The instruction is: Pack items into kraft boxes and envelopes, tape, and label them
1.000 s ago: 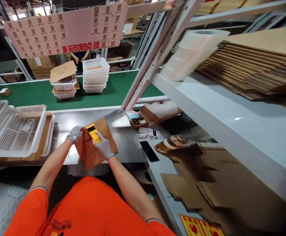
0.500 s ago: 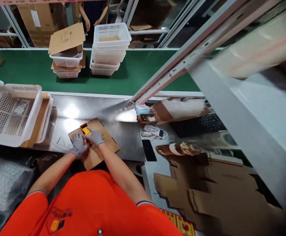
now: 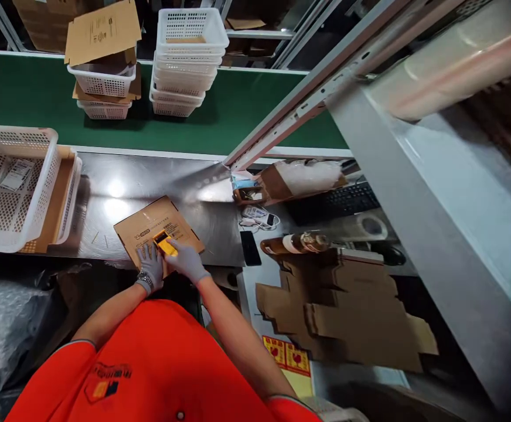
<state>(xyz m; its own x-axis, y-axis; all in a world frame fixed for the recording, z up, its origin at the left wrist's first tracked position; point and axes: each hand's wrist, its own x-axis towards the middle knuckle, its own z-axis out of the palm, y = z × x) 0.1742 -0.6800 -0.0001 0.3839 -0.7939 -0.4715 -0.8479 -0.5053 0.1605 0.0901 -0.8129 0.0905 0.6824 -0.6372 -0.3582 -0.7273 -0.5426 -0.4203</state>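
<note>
A flat brown cardboard box (image 3: 150, 220) with dark printing lies at an angle on the metal worktop, its near corner over the edge. My gloved left hand (image 3: 150, 268) rests on the box's near left part with fingers stretched out. Gripped in my gloved right hand (image 3: 188, 262) is a small yellow hand tool with a dark front, which looks like a tape dispenser (image 3: 166, 244). Its dark end is at the printed middle of the box. Whether tape runs from it cannot be made out.
White plastic baskets (image 3: 40, 193) stand at the left, and stacked baskets (image 3: 189, 64) stand on the green belt (image 3: 247, 117). A slanted metal post (image 3: 277, 111) rises right of the worktop. Beyond are a phone (image 3: 250, 248), a bottle (image 3: 295, 242) and flattened cartons (image 3: 361, 310).
The yellow tape dispenser has moved from the box's left edge to its printed middle. My left hand's fingers are now stretched flatter. The box has turned, and the camera view has shifted.
</note>
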